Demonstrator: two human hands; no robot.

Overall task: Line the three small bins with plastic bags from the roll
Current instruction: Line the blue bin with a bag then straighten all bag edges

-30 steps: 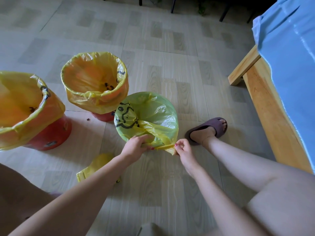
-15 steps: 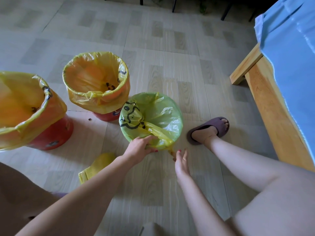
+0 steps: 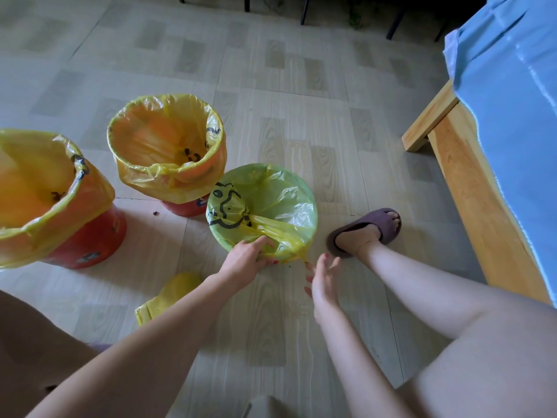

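On the tiled floor, the left hand [image 3: 245, 260] pinches the gathered yellow plastic bag [image 3: 271, 233] against the near rim of the small green round bin [image 3: 262, 212]; the right hand [image 3: 322, 277], fingers spread, hovers just beside the bag's twisted tail, nearer it.

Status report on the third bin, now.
Left hand gripping the bag on the green bin at its near rim. Right hand open, fingers spread, off the bag. Two red bins lined. Nothing in the way.
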